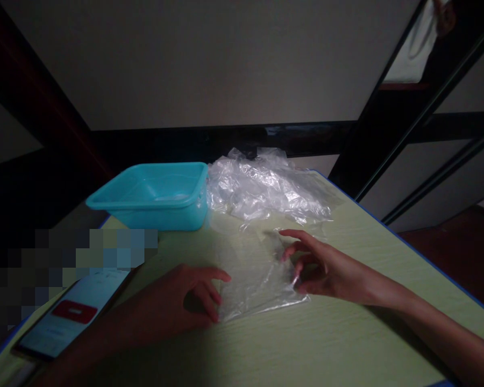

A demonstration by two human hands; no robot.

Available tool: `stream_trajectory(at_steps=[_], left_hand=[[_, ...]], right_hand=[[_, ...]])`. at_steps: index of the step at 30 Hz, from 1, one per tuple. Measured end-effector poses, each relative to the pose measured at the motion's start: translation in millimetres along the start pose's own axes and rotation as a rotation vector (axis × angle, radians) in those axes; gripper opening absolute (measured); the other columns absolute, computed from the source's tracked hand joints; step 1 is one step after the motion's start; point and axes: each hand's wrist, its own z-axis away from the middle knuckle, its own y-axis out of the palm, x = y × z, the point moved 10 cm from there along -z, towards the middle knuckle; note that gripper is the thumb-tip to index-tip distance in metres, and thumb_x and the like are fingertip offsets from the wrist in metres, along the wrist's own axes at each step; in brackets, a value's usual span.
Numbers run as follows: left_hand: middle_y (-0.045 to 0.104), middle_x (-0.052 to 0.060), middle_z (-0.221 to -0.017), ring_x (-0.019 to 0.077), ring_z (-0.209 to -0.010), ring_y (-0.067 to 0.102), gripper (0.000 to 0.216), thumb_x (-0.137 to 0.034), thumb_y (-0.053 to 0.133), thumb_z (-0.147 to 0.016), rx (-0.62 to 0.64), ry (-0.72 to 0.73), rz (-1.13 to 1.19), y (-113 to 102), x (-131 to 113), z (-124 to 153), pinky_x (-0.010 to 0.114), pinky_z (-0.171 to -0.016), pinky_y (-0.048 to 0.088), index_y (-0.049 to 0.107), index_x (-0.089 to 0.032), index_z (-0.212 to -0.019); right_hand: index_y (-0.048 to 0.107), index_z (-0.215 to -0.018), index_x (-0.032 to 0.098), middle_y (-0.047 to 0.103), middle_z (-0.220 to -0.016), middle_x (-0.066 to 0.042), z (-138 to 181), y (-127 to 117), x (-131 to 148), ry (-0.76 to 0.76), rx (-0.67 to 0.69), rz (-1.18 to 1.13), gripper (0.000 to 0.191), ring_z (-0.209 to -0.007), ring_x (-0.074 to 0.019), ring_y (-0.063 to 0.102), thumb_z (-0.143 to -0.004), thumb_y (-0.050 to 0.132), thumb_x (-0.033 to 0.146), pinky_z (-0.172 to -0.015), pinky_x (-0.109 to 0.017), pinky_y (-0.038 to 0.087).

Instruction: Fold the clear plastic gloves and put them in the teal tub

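A flat clear plastic bag [255, 269] lies on the pale green table [306, 344] between my hands. My left hand [181, 303] rests at the bag's left edge, fingers curled with the tips pressed on the plastic. My right hand [320, 266] lies on the bag's right side, forefinger stretched out and the other fingers bent, touching the film. Neither hand lifts the bag.
A crumpled heap of clear plastic bags [266, 185] sits at the table's far side. A turquoise plastic basin [155, 196] stands to its left. A phone [70, 312] with a lit screen lies at the near left. Dark metal bars [407, 118] rise behind right.
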Motion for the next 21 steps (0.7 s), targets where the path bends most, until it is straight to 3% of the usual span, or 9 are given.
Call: stream_trajectory(at_steps=[8,12,17,21], left_hand=[[0.070,-0.002,-0.083,0.0163,-0.075,0.066,0.044,-0.019,0.066,-0.066,-0.012,-0.007,-0.017,-2.4,1.0,-0.4,0.022,-0.072,0.049,0.059,-0.023,-0.109],[0.071,-0.002,-0.079,0.0176,-0.076,0.066,0.033,-0.026,0.064,-0.074,-0.046,0.043,-0.001,-4.8,-1.7,0.1,0.024,-0.073,0.048,0.061,-0.024,-0.106],[0.071,-0.001,-0.077,0.0201,-0.082,0.065,0.042,-0.027,0.060,-0.074,-0.056,-0.003,0.051,-4.3,0.1,-4.8,0.030,-0.082,0.045,0.054,-0.019,-0.115],[0.070,0.001,-0.075,0.0202,-0.076,0.064,0.053,-0.030,0.062,-0.069,-0.137,-0.056,0.161,-6.5,0.5,-9.8,0.030,-0.074,0.046,0.048,-0.014,-0.118]], right_hand=[[0.028,-0.130,0.030,0.050,-0.086,0.003,-2.5,-11.3,-6.6,-0.023,-0.073,0.122,0.082,-0.068,-0.0102,0.054,-0.063,0.069,0.006,-0.060,-0.025,0.052],[0.030,-0.126,0.025,0.052,-0.086,0.000,-1.7,-15.8,0.6,-0.033,-0.114,0.166,0.066,-0.070,-0.0126,0.055,-0.071,0.064,0.014,-0.064,-0.029,0.051],[0.032,-0.119,0.021,0.055,-0.084,-0.001,-3.2,-21.7,5.7,-0.020,-0.196,0.163,0.052,-0.070,-0.0141,0.057,-0.076,0.059,0.021,-0.064,-0.031,0.050],[0.034,-0.115,0.020,0.054,-0.076,0.001,-8.2,-22.7,2.7,-0.027,-0.245,0.156,0.051,-0.065,-0.0136,0.055,-0.072,0.060,0.019,-0.062,-0.030,0.047]])
